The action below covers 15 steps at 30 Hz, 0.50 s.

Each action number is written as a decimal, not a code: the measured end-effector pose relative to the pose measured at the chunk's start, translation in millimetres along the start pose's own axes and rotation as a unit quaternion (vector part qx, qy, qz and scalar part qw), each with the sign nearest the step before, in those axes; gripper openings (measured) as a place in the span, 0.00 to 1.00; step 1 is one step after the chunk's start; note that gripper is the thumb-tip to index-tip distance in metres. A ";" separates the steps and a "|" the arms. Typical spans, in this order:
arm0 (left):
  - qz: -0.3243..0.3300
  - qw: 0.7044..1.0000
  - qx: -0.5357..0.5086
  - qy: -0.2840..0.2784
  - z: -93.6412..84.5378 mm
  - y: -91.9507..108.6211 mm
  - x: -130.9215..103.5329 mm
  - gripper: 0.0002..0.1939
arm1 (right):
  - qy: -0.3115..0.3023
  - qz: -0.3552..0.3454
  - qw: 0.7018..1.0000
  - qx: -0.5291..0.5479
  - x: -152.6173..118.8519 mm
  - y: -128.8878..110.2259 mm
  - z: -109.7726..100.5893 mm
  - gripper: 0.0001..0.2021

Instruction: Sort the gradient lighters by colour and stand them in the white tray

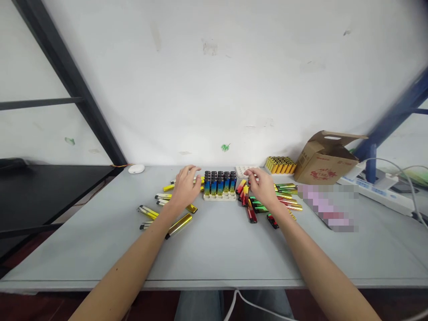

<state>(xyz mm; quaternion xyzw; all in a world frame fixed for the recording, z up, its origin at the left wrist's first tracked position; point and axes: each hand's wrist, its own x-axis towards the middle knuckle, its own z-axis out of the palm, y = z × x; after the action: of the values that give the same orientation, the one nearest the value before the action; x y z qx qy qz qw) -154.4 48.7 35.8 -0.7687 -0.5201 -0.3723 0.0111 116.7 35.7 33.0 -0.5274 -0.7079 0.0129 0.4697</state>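
Note:
A white rack (220,197) stands mid-table, holding rows of upright blue-to-yellow lighters (220,183) with black tops. At its left side is my left hand (187,185), thumb and fingers apart, nothing seen in it. Loose gold and yellow lighters (179,225) lie around and under that hand. To the right of the rack, my right hand (262,183) hovers with bent fingers and a gap between thumb and forefinger; no held thing shows. Red and yellow lighters (245,195) lie beside it, and green ones (259,206) partly under it.
Behind my right hand is a second white rack (245,170). Farther right stand a rack of yellow cylinders (281,166), an open cardboard box (323,162), and a power strip (377,191) with cables. A white case (136,169) sits at the back left against the wall.

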 end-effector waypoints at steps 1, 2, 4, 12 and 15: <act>-0.025 0.999 0.013 -0.018 1.2 -6.7 1.5 0.17 | 0.003 0.002 1.000 0.004 0.3 0.8 -0.4 0.15; -0.050 0.998 0.027 -0.040 2.6 -13.4 2.6 0.17 | 0.005 0.003 1.000 0.005 0.6 1.6 -0.7 0.15; -0.080 0.992 0.061 -0.077 5.9 -25.0 3.6 0.18 | 0.011 0.007 1.000 0.002 1.1 2.9 -1.7 0.15; -0.062 0.983 0.145 -0.090 17.0 -37.4 -0.6 0.16 | 0.024 0.018 1.000 -0.002 1.9 -1.3 -8.7 0.16; -0.042 0.985 0.143 -0.086 18.8 -38.3 -2.1 0.13 | 0.009 0.012 1.000 0.004 1.6 -4.0 -8.6 0.17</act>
<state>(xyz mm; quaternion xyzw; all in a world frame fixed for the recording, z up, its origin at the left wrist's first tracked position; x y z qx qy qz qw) -175.2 72.2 6.9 -0.7655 -0.5990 -0.2272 0.0602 119.5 31.0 40.9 -0.5338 -0.6970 0.0166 0.4785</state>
